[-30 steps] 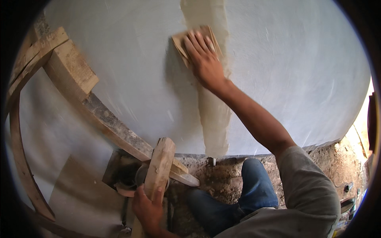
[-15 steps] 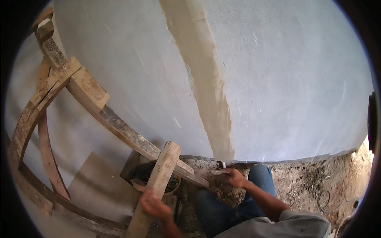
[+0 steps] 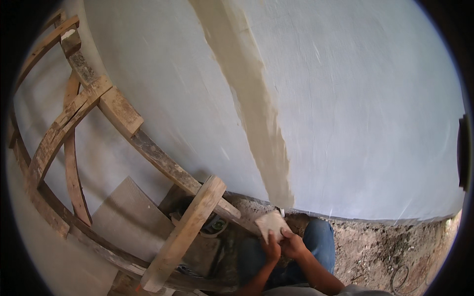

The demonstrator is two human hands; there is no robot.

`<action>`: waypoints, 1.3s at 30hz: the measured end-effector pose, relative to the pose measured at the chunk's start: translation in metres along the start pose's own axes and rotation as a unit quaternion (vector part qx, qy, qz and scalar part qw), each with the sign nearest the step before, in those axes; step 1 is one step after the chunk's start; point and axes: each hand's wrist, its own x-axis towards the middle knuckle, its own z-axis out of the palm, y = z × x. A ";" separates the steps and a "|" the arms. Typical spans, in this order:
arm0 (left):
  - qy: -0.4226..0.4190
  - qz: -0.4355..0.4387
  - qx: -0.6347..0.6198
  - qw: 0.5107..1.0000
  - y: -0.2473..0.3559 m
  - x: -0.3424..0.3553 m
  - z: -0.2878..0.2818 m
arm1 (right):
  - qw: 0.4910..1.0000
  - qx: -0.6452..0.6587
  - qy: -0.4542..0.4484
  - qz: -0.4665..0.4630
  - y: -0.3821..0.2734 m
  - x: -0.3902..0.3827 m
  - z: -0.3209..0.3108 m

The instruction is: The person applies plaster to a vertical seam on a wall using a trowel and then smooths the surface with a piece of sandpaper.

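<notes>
Both hands are together low in front of the wall, just above my knees. My left hand (image 3: 272,249) grips the lower edge of a pale, flat, squarish piece (image 3: 271,223), with the thumb on its face. From the right, my right hand (image 3: 293,244) closes on the same piece. What it is made of I cannot make out. Just past its far corner, a small white stub (image 3: 282,212) shows at the wall's foot. Above that, a tan band of filler (image 3: 252,106) runs up the pale grey wall (image 3: 355,108).
On the left stands a wooden frame (image 3: 163,165), its thick post (image 3: 185,232) close to my left arm. Behind the post is a partly hidden round container (image 3: 215,227). A board (image 3: 131,217) leans at the left. Rough dirt (image 3: 365,254) and a thin wire loop (image 3: 399,278) lie right.
My left hand has left the wooden post and moved right to the pale piece. The piece, earlier in my right hand alone and seen edge-on, now shows its flat face. The view has shifted slightly.
</notes>
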 end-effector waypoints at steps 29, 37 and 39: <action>0.053 0.653 0.223 0.722 0.334 0.195 0.187 | 0.521 -0.751 0.347 -0.213 -0.061 -0.052 -0.093; 0.031 0.662 0.240 0.709 0.251 0.194 0.169 | 0.546 -0.738 0.337 -0.211 -0.059 -0.039 -0.101; 0.023 0.679 0.226 0.698 0.328 0.194 0.182 | 0.528 -0.743 0.353 -0.211 -0.061 -0.045 -0.107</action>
